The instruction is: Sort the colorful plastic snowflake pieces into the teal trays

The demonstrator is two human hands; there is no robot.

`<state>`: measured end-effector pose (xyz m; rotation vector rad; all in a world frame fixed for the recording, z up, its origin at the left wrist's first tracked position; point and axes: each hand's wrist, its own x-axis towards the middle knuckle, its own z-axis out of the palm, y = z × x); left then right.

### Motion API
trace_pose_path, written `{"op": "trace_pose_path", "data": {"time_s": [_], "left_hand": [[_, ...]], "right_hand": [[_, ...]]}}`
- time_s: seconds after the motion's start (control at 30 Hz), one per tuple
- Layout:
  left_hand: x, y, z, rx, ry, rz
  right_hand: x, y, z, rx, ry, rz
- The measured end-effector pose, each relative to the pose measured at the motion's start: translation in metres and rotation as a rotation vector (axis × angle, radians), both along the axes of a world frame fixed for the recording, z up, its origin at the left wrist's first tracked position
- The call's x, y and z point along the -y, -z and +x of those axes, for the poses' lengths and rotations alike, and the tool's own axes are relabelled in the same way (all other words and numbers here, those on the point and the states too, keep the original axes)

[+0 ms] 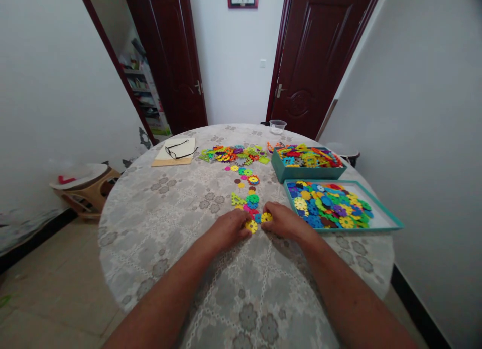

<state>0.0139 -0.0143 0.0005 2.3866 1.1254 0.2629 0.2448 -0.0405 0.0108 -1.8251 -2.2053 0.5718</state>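
My left hand [234, 227] pinches a yellow gear-shaped plastic disc [251, 226] by its left side. Just to the right, my right hand [279, 221] grips another yellow notched disc [266, 217] between thumb and fingers. A blue disc [257, 218] sits between the two yellow ones; whether they are joined I cannot tell. Right beyond my fingers lie a green disc [252, 199], a lime triangular piece [238, 200] and some pink and red pieces, partly overlapping. A line of small coloured discs runs farther back, with an orange-rimmed one [253, 180] among them.
A teal box [286, 174] heaped with colourful pieces stands at the right, behind a shallow teal-rimmed tray [384, 219] of notched discs. A loose pile of pieces [233, 154] lies farther back. Black glasses [173, 153] rest on a notepad [161, 157]. A clear bowl [277, 127] stands at the far edge.
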Motion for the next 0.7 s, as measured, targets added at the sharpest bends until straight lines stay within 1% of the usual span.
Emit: {"op": "trace_pose_path", "data": {"time_s": [0.1,0.2,0.3,0.4,0.47,0.53,0.7], "left_hand": [[-0.007,-0.008,0.006,-0.073,0.007,-0.027],[-0.010,-0.011,0.010,-0.059,0.043,-0.043],[-0.009,-0.008,0.009,0.048,0.033,-0.087],[-0.007,-0.001,0.004,0.189,-0.007,-0.137],[-0.007,0.003,0.002,0.244,-0.019,-0.166],[-0.008,0.005,0.001,0.252,-0.029,-0.163],[-0.010,0.004,0.008,0.194,-0.039,-0.077]], "right_hand": [[0.001,-0.004,-0.002,0.007,-0.016,-0.023],[0.004,-0.008,-0.004,-0.026,-0.019,-0.040],[0.005,-0.010,-0.007,-0.072,-0.012,-0.031],[0.004,-0.007,-0.009,-0.130,-0.015,-0.006],[0.003,-0.003,-0.012,-0.155,0.000,0.015],[0.001,0.000,-0.015,-0.159,0.034,0.030],[-0.003,0.003,-0.023,-0.134,0.099,0.014]]}}
